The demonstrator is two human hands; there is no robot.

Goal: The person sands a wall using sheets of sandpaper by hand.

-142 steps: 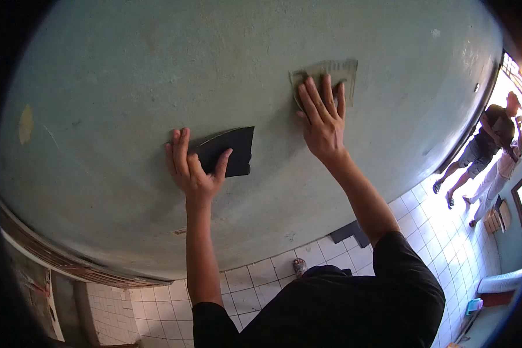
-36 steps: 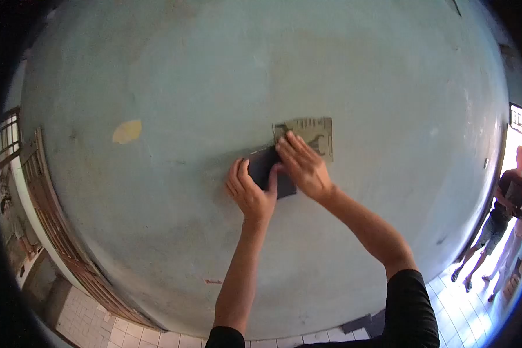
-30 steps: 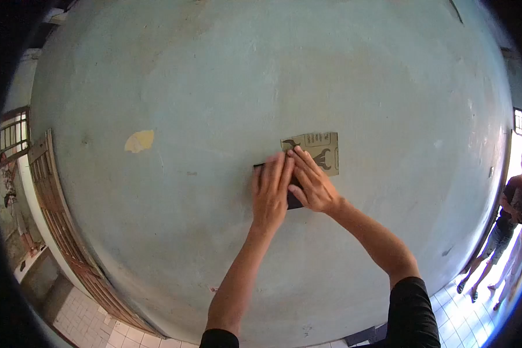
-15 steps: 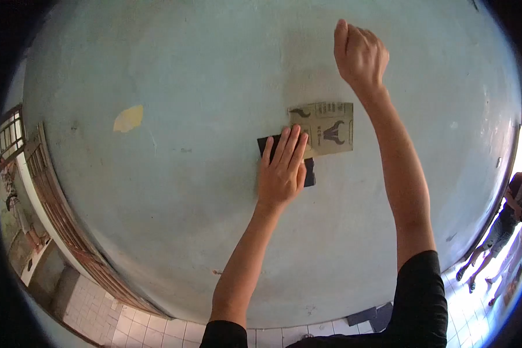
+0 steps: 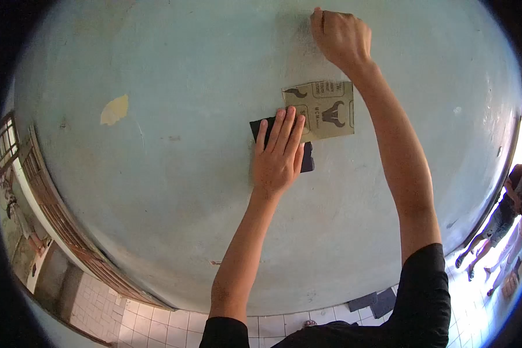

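My left hand lies flat against the wall with its fingers stretched out, pressing on sandpaper. A sheet of sandpaper shows its tan backing, printed with a bull's head, to the right of the fingers. Black grit side shows under and beside the palm; whether it is a fold or a second sheet I cannot tell. Higher up, my right hand is closed in a fist at the wall, beside a dark smudge. What its fingers hold, if anything, is hidden.
The pale green wall fills most of the view, with a yellowish bare patch at left. Dark sheets lie on the white tiled floor. A wooden slatted frame stands at left. People are at the right doorway.
My right hand has moved up and to the left along the wall, still in a fist. My left hand stays on the sandpaper; the whole view has shifted slightly.
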